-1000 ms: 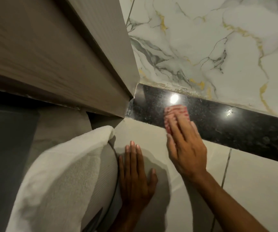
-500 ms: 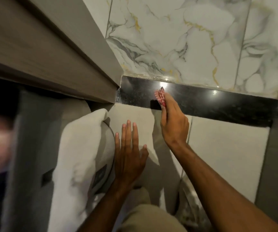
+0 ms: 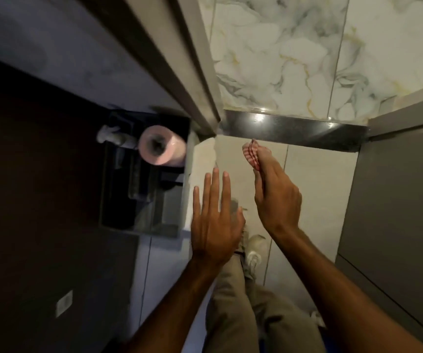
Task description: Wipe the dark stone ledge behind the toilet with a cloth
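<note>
The dark stone ledge [image 3: 307,133] runs as a glossy strip below the marble wall, between a wooden panel on the left and a grey panel on the right. My right hand [image 3: 274,194] holds a folded red-and-white checked cloth [image 3: 249,154] against its fingers, edge-on, just below the ledge and off its surface. My left hand [image 3: 215,217] hovers flat with fingers spread in front of the pale tile, holding nothing.
A pink toilet roll [image 3: 162,145] sits in a dark holder [image 3: 141,189] at the left. A wooden panel [image 3: 169,62] slants above it. The grey panel [image 3: 393,205] bounds the right. My trouser leg [image 3: 238,314] and shoe [image 3: 253,250] show below.
My right hand has lifted the cloth off the ledge and drawn back below it. The view has pulled away and swung, bringing the toilet roll holder into sight; the white towel is gone from view.
</note>
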